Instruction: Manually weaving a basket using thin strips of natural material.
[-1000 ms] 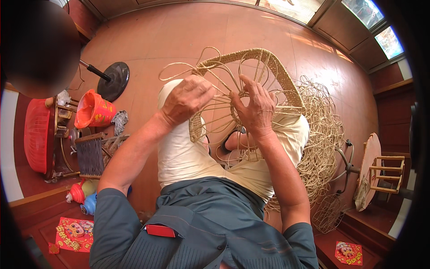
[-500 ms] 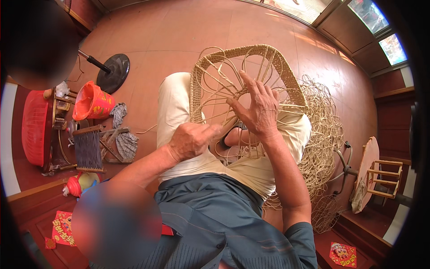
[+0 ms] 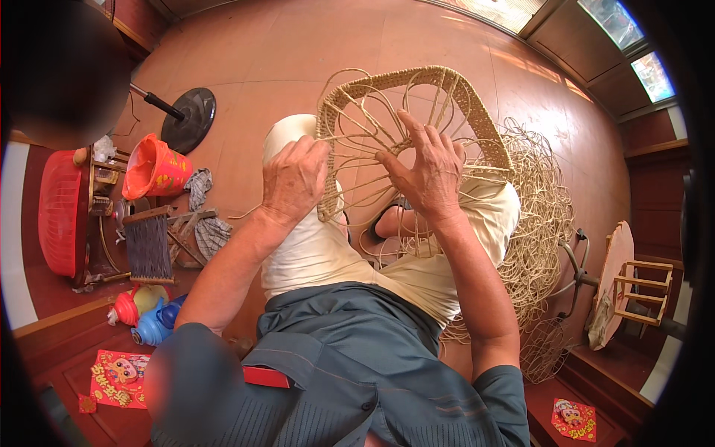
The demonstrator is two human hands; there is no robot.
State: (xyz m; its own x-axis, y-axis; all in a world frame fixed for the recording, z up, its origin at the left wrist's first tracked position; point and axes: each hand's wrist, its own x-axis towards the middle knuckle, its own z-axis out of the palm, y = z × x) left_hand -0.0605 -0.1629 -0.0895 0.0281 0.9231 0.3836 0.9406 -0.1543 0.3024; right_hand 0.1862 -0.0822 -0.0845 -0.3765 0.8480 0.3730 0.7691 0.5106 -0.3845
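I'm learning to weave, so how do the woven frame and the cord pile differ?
The woven frame has a tightly worked edge, while the cord pile is a loose tangle. The right hand is on the frame; the pile lies on the floor, touched by neither hand. Both are straw-coloured.

To my lower left I see a red sheet (image 3: 125, 378) bearing large yellow characters around a cartoon figure, set on a dark red panel (image 3: 65, 359). Just beside it, a small red square (image 3: 88, 404) carries markings too tiny for me to read. To my lower right, a similar red sheet (image 3: 573, 420) shows yellow lettering beneath another cartoon figure. The red bucket (image 3: 171, 171) on my left has yellow printed marks; I can't tell whether they are writing.
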